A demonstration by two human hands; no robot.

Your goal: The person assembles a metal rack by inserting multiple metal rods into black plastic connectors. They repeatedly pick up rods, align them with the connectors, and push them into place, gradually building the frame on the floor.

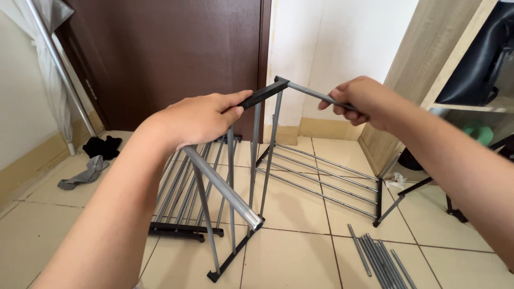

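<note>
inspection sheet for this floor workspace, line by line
surface: pale tiled floor, used as the work area
job's things: upright rack frame with a black top bar; a grey rod meets the bar's corner
clutter: loose grey rods on the floor at right; a flat shelf panel behind; stacked panels at left; dark and grey cloths by the wall
grippers: left hand closed on the black top bar; right hand pinching the grey rod
cables: nothing seen
surroundings: brown door, white wall, wooden shelving unit at right
</note>
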